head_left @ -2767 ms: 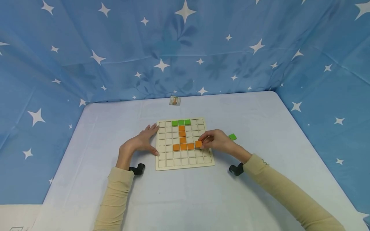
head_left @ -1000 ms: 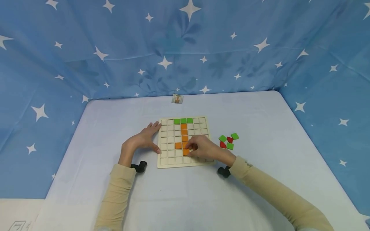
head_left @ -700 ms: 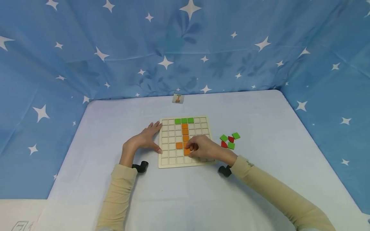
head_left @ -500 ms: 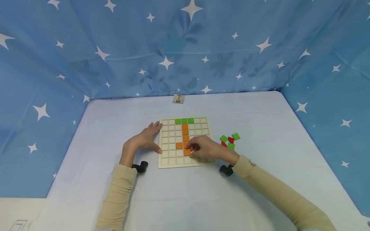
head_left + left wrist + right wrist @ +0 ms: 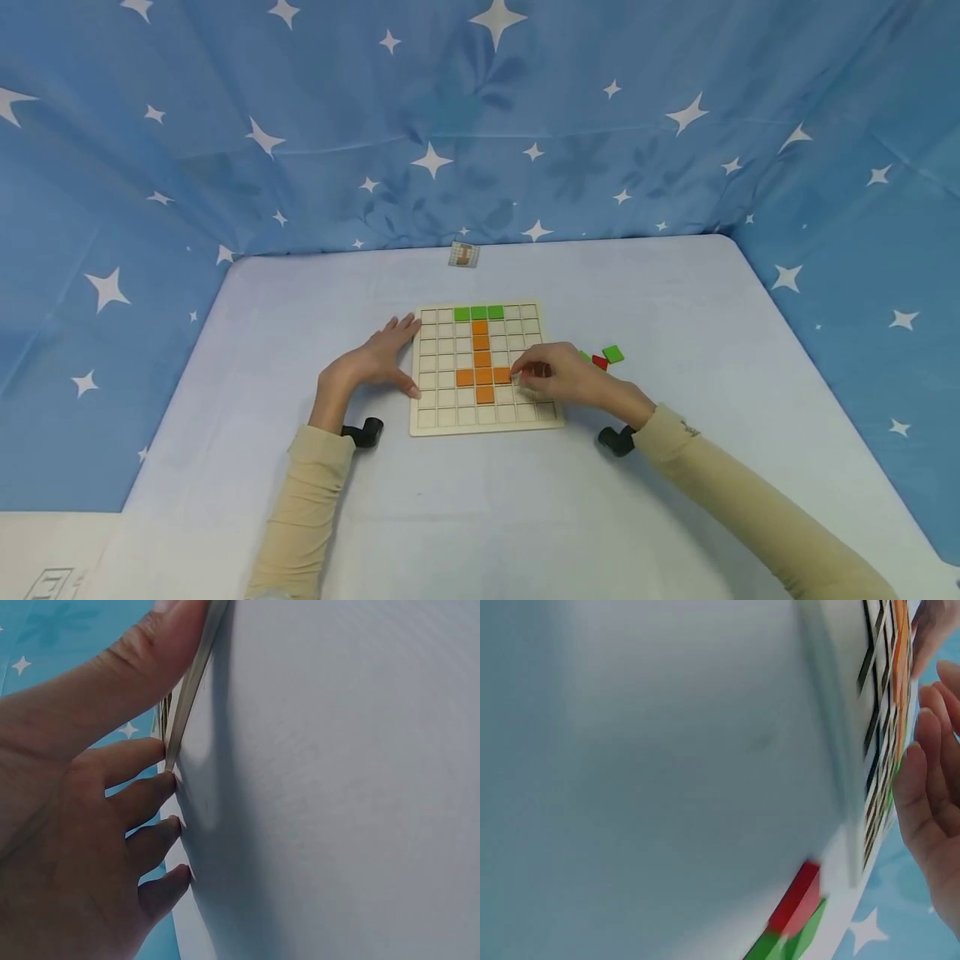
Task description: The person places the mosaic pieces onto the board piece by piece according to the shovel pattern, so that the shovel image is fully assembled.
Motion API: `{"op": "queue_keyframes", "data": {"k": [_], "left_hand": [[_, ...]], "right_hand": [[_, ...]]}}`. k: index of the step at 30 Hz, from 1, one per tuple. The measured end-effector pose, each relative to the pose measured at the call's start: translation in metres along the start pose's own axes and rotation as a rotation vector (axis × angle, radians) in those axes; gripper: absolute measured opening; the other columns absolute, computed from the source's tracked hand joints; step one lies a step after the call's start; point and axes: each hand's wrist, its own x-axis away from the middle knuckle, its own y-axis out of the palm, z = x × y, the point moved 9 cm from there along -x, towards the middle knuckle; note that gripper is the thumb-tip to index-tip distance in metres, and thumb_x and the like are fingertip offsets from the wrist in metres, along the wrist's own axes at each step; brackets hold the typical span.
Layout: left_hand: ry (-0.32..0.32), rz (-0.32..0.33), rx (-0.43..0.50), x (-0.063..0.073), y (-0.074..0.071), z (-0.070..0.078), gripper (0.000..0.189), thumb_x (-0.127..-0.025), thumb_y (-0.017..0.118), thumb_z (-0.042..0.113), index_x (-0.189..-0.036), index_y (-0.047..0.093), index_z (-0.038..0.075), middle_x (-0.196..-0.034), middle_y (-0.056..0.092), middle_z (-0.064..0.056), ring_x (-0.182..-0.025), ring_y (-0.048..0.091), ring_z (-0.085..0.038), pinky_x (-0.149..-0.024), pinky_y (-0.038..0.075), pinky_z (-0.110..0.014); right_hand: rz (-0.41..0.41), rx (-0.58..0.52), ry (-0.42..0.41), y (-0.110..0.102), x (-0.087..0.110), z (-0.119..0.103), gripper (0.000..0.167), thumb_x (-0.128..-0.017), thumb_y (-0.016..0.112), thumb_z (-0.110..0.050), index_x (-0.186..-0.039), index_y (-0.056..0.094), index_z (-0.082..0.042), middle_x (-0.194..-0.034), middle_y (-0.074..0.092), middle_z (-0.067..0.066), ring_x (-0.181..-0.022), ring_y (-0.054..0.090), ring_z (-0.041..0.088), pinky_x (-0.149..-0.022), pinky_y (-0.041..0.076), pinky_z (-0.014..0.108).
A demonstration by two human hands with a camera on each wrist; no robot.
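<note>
Left hand (image 5: 369,362) spread wide, thumb and forefinger against the left edge of the gridded board (image 5: 447,418), presumably to steady it. Right hand (image 5: 564,372) above the board's right side, fingers loosely bent, nothing visible in hold, beside orange tiles (image 5: 482,359) seated in cells. Green tiles (image 5: 479,313) along the far row. Rightward on the table (image 5: 480,525), loose pieces (image 5: 613,354), likely for easy reach; beyond, a small card (image 5: 464,254).

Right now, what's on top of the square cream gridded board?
On the board: three square green tiles in the far row, and seven square orange tiles in a cross. The right grip covers part of the board; what's underneath can't be seen.
</note>
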Motion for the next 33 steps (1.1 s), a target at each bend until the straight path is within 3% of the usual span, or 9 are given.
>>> {"op": "queue_keyframes", "data": {"k": [10,16,22,33], "left_hand": [[-0.008,-0.006,0.016,0.001,0.001,-0.001,0.124,-0.075,0.094,0.028,-0.166,0.012,0.006,-0.174,-0.001,-0.015,-0.16,-0.007,-0.039,-0.128,0.004,-0.062],[-0.001,-0.003,0.011,0.0,0.001,-0.001,0.124,-0.075,0.094,0.028,-0.166,0.012,0.005,-0.174,0.0,-0.016,-0.16,-0.007,-0.04,-0.128,0.004,-0.062],[0.003,-0.002,0.024,0.0,0.002,0.0,0.124,-0.075,0.094,0.027,-0.166,0.013,0.005,-0.174,0.0,-0.016,-0.16,-0.007,-0.04,-0.128,0.004,-0.062],[0.003,0.003,0.023,0.002,0.001,0.001,0.124,-0.074,0.094,0.027,-0.166,0.013,0.005,-0.174,0.0,-0.016,-0.16,-0.006,-0.04,-0.128,0.004,-0.062]], "right_hand": [[0.115,0.079,0.117,-0.028,0.017,0.031,0.022,-0.091,0.076,-0.008,-0.112,0.076,-0.002,-0.092,0.068,0.003,-0.07,0.053,0.012,-0.06,0.046,0.022],[0.112,0.132,0.206,-0.037,0.025,0.051,0.029,-0.092,0.075,-0.008,-0.119,0.072,0.0,-0.095,0.065,0.007,-0.072,0.054,0.014,-0.063,0.047,0.027],[0.139,0.155,0.221,-0.041,0.032,0.064,0.028,-0.091,0.077,-0.008,-0.117,0.072,0.001,-0.099,0.065,0.01,-0.083,0.058,0.019,-0.072,0.051,0.031],[0.179,0.133,0.249,-0.048,0.038,0.068,0.026,-0.092,0.076,-0.009,-0.114,0.072,0.004,-0.099,0.063,0.012,-0.079,0.056,0.019,-0.063,0.048,0.025]]}}
